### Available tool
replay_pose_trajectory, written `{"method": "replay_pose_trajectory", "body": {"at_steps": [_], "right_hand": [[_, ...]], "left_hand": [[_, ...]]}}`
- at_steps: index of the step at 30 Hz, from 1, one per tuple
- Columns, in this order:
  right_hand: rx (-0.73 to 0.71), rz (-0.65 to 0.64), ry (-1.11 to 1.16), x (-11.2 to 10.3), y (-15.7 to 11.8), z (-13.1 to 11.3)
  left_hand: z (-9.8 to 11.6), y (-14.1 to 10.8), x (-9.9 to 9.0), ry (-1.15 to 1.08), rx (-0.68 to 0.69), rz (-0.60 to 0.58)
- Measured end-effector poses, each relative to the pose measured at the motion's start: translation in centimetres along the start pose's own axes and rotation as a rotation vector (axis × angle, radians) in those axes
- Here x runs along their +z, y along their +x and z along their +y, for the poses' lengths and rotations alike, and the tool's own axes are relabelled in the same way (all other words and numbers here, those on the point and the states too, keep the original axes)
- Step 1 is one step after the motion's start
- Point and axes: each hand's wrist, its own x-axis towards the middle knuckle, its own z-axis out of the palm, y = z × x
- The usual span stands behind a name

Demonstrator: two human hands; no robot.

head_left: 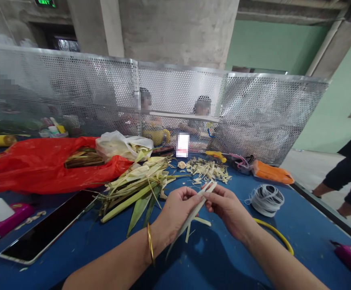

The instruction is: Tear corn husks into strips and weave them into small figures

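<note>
A long pale leaf strip (193, 213) runs between my two hands over the blue table. My left hand (179, 207) is closed on it, thumb and fingers pinched near its upper end. My right hand (223, 203) pinches the same end from the other side, its fingertips close to those of my left hand. The strip's lower end hangs by my left wrist, which wears a gold bangle. Short pale pieces (204, 221) show just below the hands. A pile of green and dry husk leaves (136, 189) lies left of my left hand.
Beyond the hands lie leaf scraps (210, 171). White string (266, 200) and an orange packet (272, 172) are at right. A red bag (48, 169) and a tablet (51, 225) are at left. Behind a perforated metal screen (175, 84) sit people; another person stands far right.
</note>
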Motion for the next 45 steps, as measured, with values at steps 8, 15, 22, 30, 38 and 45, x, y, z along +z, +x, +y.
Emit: {"method": "replay_pose_trajectory", "body": {"at_steps": [8, 15, 22, 30, 38, 45], "right_hand": [[0.032, 0.077, -0.087, -0.2, 0.0, 0.3], [-0.023, 0.076, -0.109, -0.3, 0.2, 0.3], [-0.053, 0.098, -0.158, -0.1, 0.0, 0.5], [-0.105, 0.045, -0.357, -0.9, 0.2, -1.2], [0.086, 0.140, -1.699, -10.3, -6.0, -2.6], [0.071, 0.022, -1.788, -12.1, -6.9, 0.0]], "left_hand": [[0.5, -0.2, 0.1, 0.046, 0.016, 0.043], [0.5, -0.5, -0.1, -0.018, -0.108, -0.060], [0.5, -0.4, -0.2, 0.069, -0.069, -0.060], [0.7, -0.4, -0.2, 0.020, -0.143, -0.057], [1.2, -0.3, -0.4, -0.007, -0.198, -0.012], [1.2, -0.3, -0.3, 0.007, -0.175, -0.022]]}}
